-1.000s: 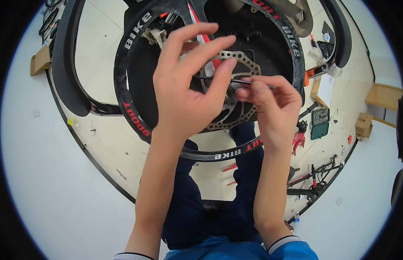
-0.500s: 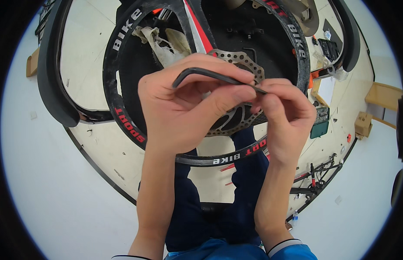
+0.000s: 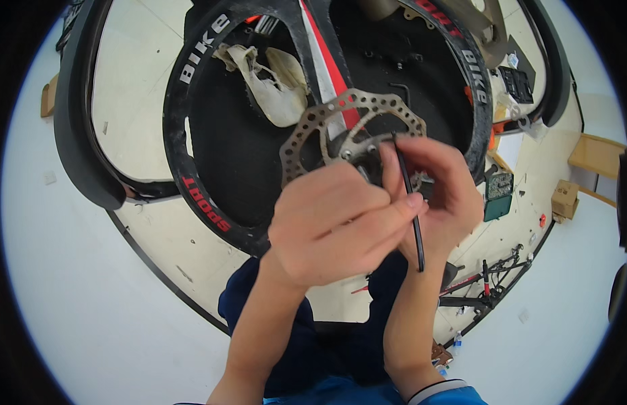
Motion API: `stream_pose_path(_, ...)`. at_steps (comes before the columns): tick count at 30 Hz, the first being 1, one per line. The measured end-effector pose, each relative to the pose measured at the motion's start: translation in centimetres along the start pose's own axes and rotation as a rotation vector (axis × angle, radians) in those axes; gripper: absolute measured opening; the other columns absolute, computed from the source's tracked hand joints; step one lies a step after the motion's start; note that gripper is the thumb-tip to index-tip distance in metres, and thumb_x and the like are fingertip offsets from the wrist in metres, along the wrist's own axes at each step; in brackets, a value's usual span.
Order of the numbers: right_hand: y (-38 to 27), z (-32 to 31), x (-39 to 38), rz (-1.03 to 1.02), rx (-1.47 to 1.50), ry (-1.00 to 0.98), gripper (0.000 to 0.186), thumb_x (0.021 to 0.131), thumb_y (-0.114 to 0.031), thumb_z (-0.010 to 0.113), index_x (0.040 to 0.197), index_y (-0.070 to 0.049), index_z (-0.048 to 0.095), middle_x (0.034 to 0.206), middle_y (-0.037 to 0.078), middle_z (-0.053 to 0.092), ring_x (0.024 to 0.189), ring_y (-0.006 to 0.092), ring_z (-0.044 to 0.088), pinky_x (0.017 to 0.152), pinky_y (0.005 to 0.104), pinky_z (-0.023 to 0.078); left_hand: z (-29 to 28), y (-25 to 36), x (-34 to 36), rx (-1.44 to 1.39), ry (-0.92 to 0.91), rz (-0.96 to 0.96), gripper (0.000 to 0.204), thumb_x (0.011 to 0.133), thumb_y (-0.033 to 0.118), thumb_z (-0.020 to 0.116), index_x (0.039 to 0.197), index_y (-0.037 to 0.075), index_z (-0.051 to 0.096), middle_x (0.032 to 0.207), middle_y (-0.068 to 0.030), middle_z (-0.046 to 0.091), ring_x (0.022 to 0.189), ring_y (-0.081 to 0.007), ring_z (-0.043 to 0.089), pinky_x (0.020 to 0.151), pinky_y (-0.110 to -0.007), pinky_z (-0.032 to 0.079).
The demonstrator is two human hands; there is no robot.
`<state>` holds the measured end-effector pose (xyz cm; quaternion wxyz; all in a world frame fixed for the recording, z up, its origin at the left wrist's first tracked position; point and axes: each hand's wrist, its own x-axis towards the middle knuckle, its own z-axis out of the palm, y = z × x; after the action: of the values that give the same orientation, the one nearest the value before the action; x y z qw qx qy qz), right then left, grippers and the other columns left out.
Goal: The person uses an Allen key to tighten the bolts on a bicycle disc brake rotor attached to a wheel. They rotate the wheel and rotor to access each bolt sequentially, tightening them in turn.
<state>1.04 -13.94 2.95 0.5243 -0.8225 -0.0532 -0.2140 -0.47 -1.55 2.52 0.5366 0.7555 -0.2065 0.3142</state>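
My left hand (image 3: pixel 330 226) is closed, its thumb tip pressed on a long black hex key (image 3: pixel 418 246). My right hand (image 3: pixel 448 192) curls around the upper part of that key, which stands steeply across the fingers. Just beyond both hands is a drilled metal brake rotor (image 3: pixel 304 140), partly hidden by them, on a black spoked wheel (image 3: pixel 190 135) with a red and white spoke (image 3: pixel 322 61). A crumpled whitish cloth (image 3: pixel 276 94) lies inside the rim, and a smaller hex key (image 3: pixel 401 86) lies beyond the rotor.
Black curved frames (image 3: pixel 77 121) flank the wheel. On the floor at right are a black tool case (image 3: pixel 517 84), a green case (image 3: pixel 497 206), a cardboard box (image 3: pixel 565 192) and a red and black bike frame (image 3: pixel 487 283). A wooden bench (image 3: pixel 596 152) stands at far right.
The hex key has swung from lying crosswise to standing steeply. My left hand has turned palm-down and moved right and lower, uncovering more of the rotor and cloth.
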Motion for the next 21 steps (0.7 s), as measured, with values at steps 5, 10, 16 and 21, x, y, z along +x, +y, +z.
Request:
stream_pose_path(5, 0.8, -1.5, -0.5, -0.219, -0.051, -0.133, 0.024, 0.070, 0.007, 0.082, 0.091, 0.001, 0.074, 0.081, 0.010, 0.073, 0.067, 0.0203, 0.067, 0.061, 0.0291, 0.049, 0.1, -0.1, -1.3, 0.019, -0.027, -0.035, 0.026, 0.062, 0.000, 0.089, 0.084, 0.011, 0.078, 0.073, 0.0005, 0.062, 0.055, -0.0157, 0.055, 0.049, -0.025, 0.043)
stream_pose_path(10, 1.5, -1.8, 0.0, -0.201, -0.018, -0.120, 0.027, 0.069, 0.004, 0.085, 0.093, 0.001, 0.075, 0.084, 0.012, 0.075, 0.071, 0.0216, 0.070, 0.066, 0.0306, 0.050, 0.5, 0.0, -1.1, -0.006, -0.028, -0.051, 0.023, 0.068, 0.003, 0.082, 0.090, 0.007, 0.078, 0.072, 0.0006, 0.058, 0.057, -0.0154, 0.054, 0.049, -0.026, 0.042)
stream_pose_path(16, 1.9, -1.8, -0.5, -0.145, 0.075, -0.214, 0.021, 0.074, 0.001, 0.080, 0.094, 0.003, 0.075, 0.087, 0.014, 0.075, 0.073, 0.0233, 0.070, 0.065, 0.0306, 0.050, 0.1, -0.1, -0.9, 0.005, -0.008, -0.075, 0.029, 0.063, -0.007, 0.084, 0.087, 0.007, 0.078, 0.071, -0.0012, 0.064, 0.054, -0.0163, 0.057, 0.048, -0.025, 0.043)
stream_pose_path(21, 1.9, -1.3, -0.5, -0.171, 0.053, -0.173, 0.022, 0.072, 0.002, 0.082, 0.093, 0.003, 0.075, 0.086, 0.013, 0.075, 0.072, 0.0226, 0.069, 0.064, 0.0295, 0.049, 0.3, 0.0, -0.9, 0.018, 0.011, -0.085, 0.031, 0.062, -0.009, 0.081, 0.089, 0.005, 0.080, 0.073, -0.0023, 0.066, 0.056, -0.0173, 0.060, 0.049, -0.025, 0.044)
